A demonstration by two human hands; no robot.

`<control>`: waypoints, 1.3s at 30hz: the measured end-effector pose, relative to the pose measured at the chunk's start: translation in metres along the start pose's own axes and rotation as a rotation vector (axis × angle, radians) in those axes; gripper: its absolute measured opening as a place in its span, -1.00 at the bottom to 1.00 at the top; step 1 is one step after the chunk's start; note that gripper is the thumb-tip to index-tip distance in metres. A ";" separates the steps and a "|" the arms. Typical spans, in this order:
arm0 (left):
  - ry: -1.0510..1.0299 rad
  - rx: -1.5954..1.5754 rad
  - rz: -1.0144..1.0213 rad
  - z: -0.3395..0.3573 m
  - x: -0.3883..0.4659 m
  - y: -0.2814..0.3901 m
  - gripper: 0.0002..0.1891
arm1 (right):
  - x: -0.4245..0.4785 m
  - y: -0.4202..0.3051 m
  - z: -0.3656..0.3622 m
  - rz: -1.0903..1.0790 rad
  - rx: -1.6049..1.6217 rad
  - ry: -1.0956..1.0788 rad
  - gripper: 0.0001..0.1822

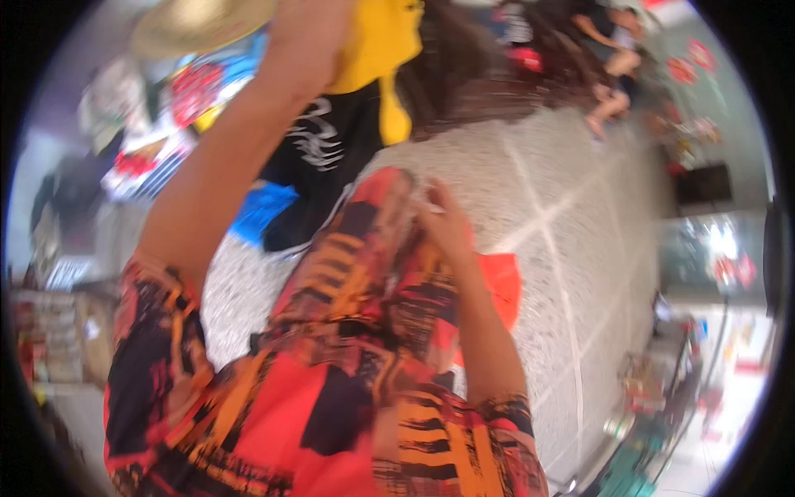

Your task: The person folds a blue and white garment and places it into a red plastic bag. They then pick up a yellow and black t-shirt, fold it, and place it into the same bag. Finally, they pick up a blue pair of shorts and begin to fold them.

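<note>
My left forearm reaches up past the top edge, so my left hand is out of view. Beside that arm hangs a yellow cloth (379,43), its upper end cut off by the frame. Below it is a black garment (320,149) with a white printed design and white edging, partly behind my forearm. My right hand (446,225) is at my knees, over the patterned trousers (335,267), with its fingers bent. A small pale spot shows at its fingertips, too blurred to name. Under my right forearm lies a red sheet or bag (502,286).
A blue plastic bag (267,210) lies on the speckled tile floor (559,248). Mixed clothes and packs (186,99) are piled at the left, below a straw-coloured round hat or lid (199,25). Dark wooden furniture (459,74) stands ahead; another person (612,68) sits at upper right.
</note>
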State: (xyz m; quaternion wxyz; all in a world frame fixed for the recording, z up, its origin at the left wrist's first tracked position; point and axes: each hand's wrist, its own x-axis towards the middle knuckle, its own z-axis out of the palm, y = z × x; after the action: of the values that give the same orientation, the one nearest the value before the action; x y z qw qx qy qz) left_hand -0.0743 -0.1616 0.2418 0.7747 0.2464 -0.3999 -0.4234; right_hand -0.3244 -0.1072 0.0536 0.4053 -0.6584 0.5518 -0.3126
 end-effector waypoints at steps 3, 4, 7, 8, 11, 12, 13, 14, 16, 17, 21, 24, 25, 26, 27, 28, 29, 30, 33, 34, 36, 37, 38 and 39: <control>-0.098 -0.040 0.105 0.044 -0.022 0.023 -0.83 | -0.004 -0.029 0.012 -0.034 0.382 -0.130 -0.21; -0.139 0.014 0.128 0.047 -0.025 0.028 -0.76 | -0.001 -0.037 0.023 -0.204 0.265 -0.125 -0.23; -0.237 -0.143 0.097 0.074 -0.064 0.060 -0.80 | -0.027 -0.077 0.021 -0.171 0.236 -0.274 -0.30; -0.274 -0.124 0.115 0.080 -0.071 0.065 -0.81 | -0.041 -0.096 0.020 -0.071 0.285 -0.333 -0.33; -0.350 -0.100 0.091 0.092 -0.096 0.076 -0.83 | -0.113 -0.148 -0.003 -0.003 0.614 -0.335 -0.37; -0.340 -0.057 0.037 0.099 -0.104 0.083 -0.85 | -0.129 -0.145 -0.007 -0.083 0.693 -0.397 -0.36; -0.356 -0.081 -0.024 0.104 -0.109 0.086 -0.85 | -0.147 -0.155 -0.017 -0.227 0.705 -0.423 -0.32; -0.373 -0.107 -0.086 0.108 -0.112 0.084 -0.85 | -0.166 -0.165 -0.028 -0.365 0.724 -0.447 -0.27; -0.466 -0.100 -0.154 0.118 -0.117 0.074 -0.84 | -0.192 -0.184 -0.036 -0.415 1.008 -0.407 -0.20; -0.515 -0.034 -0.178 0.109 -0.122 0.064 -0.84 | -0.201 -0.188 -0.035 -0.329 1.217 -0.435 -0.20; -0.719 0.307 -0.173 0.102 -0.120 0.032 -0.77 | -0.185 -0.171 -0.044 -0.165 1.393 -0.169 -0.43; -0.595 0.452 0.041 0.090 -0.144 0.047 -0.77 | -0.184 -0.162 -0.050 -0.214 1.415 -0.005 -0.48; -0.606 0.474 0.114 0.091 -0.161 0.062 -0.78 | -0.183 -0.154 -0.055 -0.273 1.394 0.058 -0.46; -0.605 0.520 0.186 0.085 -0.180 0.079 -0.79 | -0.183 -0.154 -0.055 -0.302 1.395 0.118 -0.46; -0.665 0.577 0.320 0.074 -0.199 0.088 -0.79 | -0.183 -0.154 -0.056 -0.341 1.400 0.135 -0.45; -0.717 0.649 0.456 0.059 -0.216 0.096 -0.79 | -0.181 -0.154 -0.052 -0.388 1.386 0.137 -0.45; -0.834 0.576 0.551 0.054 -0.232 0.094 -0.76 | -0.181 -0.156 -0.051 -0.441 1.351 0.143 -0.44; -0.929 0.607 0.516 0.056 -0.246 0.094 -0.75 | -0.184 -0.158 -0.048 -0.460 1.267 0.176 -0.43; -0.852 0.848 0.322 0.044 -0.268 0.064 -0.51 | -0.197 -0.169 -0.036 -0.544 1.009 0.191 -0.44; -0.762 0.906 0.301 0.044 -0.265 0.052 -0.47 | -0.199 -0.165 -0.034 -0.572 0.898 0.181 -0.47; -0.578 1.016 0.240 0.038 -0.259 0.030 -0.40 | -0.203 -0.159 -0.028 -0.624 0.688 0.145 -0.49; -0.515 1.007 0.305 0.036 -0.255 0.018 -0.39 | -0.204 -0.160 -0.028 -0.636 0.637 0.124 -0.50; -0.456 0.977 0.364 0.038 -0.249 0.005 -0.38 | -0.208 -0.159 -0.029 -0.633 0.573 0.112 -0.50; -0.386 0.989 0.422 0.031 -0.243 -0.003 -0.38 | -0.207 -0.159 -0.024 -0.631 0.558 0.082 -0.50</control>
State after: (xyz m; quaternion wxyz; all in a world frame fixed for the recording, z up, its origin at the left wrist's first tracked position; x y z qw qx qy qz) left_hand -0.1795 0.0427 0.1575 0.5480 0.4124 -0.7253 -0.0594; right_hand -0.3102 0.1011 0.2126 0.4302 -0.6472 0.2328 -0.5848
